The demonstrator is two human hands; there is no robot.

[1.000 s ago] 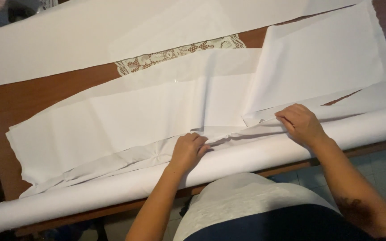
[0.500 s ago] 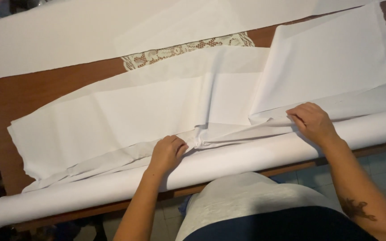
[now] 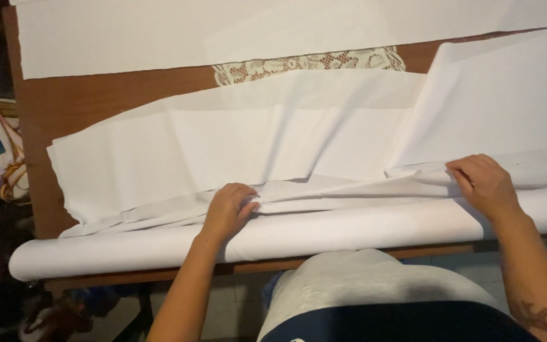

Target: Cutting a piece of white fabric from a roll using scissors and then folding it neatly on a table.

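Both hands well apart, left hand (image 3: 229, 210) and right hand (image 3: 484, 183) each pinching the folded cloth (image 3: 324, 190) edge lying just above the roll (image 3: 286, 237) at the table (image 3: 96, 101) front; best kept taut, edges aligned, pull even.

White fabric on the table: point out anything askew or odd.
The white fabric lies skewed, its left edge slanting across the wooden table, with bunched folds along the roll between the left hand and right hand. No tears or spills show.
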